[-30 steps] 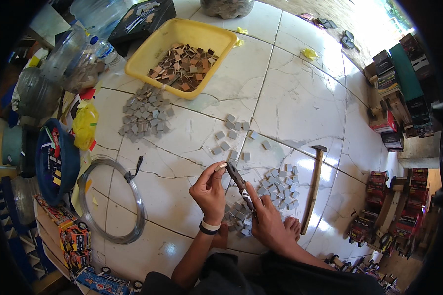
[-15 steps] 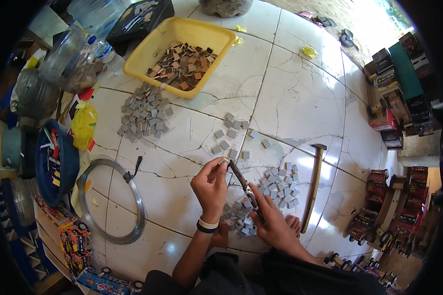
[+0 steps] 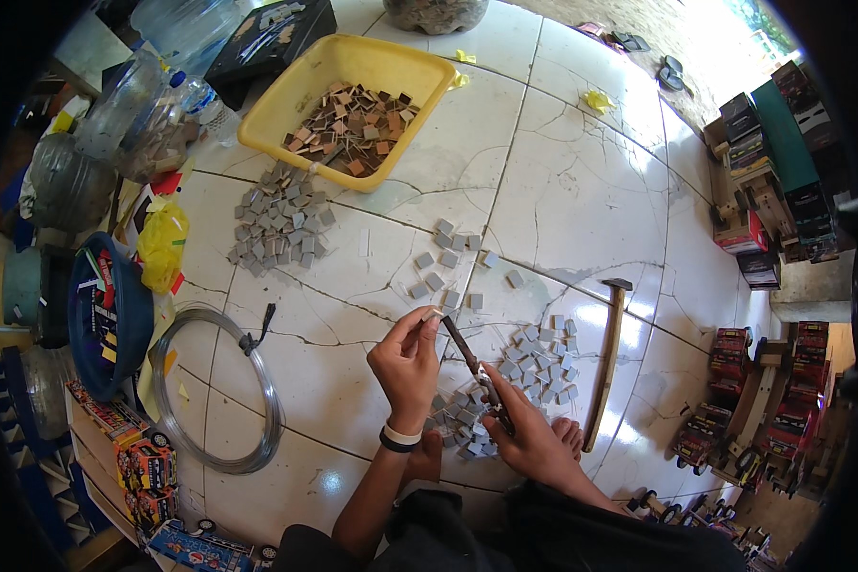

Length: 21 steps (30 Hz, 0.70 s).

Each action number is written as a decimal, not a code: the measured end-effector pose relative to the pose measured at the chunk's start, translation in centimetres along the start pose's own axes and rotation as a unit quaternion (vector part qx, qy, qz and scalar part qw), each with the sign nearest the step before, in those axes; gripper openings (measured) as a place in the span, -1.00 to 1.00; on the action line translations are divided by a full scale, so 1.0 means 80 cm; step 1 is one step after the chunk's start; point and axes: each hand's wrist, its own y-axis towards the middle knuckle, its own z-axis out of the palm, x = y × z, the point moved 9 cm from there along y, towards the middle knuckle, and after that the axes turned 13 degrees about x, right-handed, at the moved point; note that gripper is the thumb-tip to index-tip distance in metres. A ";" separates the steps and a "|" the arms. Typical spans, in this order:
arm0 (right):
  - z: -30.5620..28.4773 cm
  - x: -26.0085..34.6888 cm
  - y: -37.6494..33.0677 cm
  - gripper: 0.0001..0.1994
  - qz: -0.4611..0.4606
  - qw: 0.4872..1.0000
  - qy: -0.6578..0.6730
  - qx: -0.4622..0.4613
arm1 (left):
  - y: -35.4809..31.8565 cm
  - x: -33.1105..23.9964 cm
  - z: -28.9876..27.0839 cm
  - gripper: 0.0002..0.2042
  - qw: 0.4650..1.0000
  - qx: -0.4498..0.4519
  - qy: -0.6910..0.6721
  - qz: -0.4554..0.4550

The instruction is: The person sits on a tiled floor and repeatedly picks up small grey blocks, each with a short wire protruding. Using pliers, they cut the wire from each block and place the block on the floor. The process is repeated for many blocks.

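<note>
My left hand (image 3: 408, 357) is closed in a pinch, thumb against fingertips, on a small pale piece (image 3: 433, 315). Most of that piece is hidden by the fingers. In my right hand (image 3: 524, 429) is a long dark plier-like tool (image 3: 461, 343) with a shiny metal part near the middle. Its far tip points up and left, close beside the left fingertips. Under and beside the right hand lie small grey square pieces with thin pale sticks or wires, in a near pile (image 3: 462, 419) and another pile (image 3: 543, 357). Several more grey squares (image 3: 435, 280) lie scattered beyond my hands.
A hammer (image 3: 606, 367) lies to the right on the cracked tiled floor. On the left are a coil of clear wire or tubing (image 3: 162, 400) and a blue tub (image 3: 74, 353). Farther off stand a yellow basin (image 3: 391, 172) of brown squares and a grey heap (image 3: 276, 224). Toy trucks (image 3: 720, 429) stand at right.
The tool's tip has shifted slightly down and away from the left fingertips. Both hands stay in nearly the same place and keep their grips.
</note>
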 end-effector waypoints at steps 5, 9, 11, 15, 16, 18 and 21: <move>-0.003 0.010 -0.002 -0.22 -0.019 1.000 -0.013 -0.015 | 0.002 0.002 -0.001 -0.81 0.999 -0.010 -0.036 -0.004; -0.006 0.019 -0.003 -0.22 -0.029 0.999 -0.021 -0.029 | 0.003 0.001 -0.001 -0.79 0.999 -0.011 -0.034 -0.004; -0.008 0.024 -0.004 -0.22 -0.038 0.998 -0.022 -0.039 | 0.002 0.001 0.001 -0.80 1.000 -0.008 -0.018 -0.007; -0.007 0.023 -0.002 -0.21 -0.012 0.998 -0.048 -0.039 | 0.000 -0.001 0.000 -0.81 1.000 -0.016 0.010 -0.001; -0.007 0.022 -0.002 -0.20 -0.001 0.998 -0.059 -0.038 | 0.000 -0.002 -0.001 -0.81 1.000 -0.021 0.005 0.007; -0.007 0.022 -0.001 -0.19 0.008 0.995 -0.087 -0.038 | -0.001 -0.008 -0.003 -0.83 0.997 -0.034 0.058 0.023; -0.007 0.023 0.002 -0.17 0.010 0.988 -0.148 -0.038 | -0.005 -0.015 -0.006 -0.86 0.993 -0.051 0.097 0.041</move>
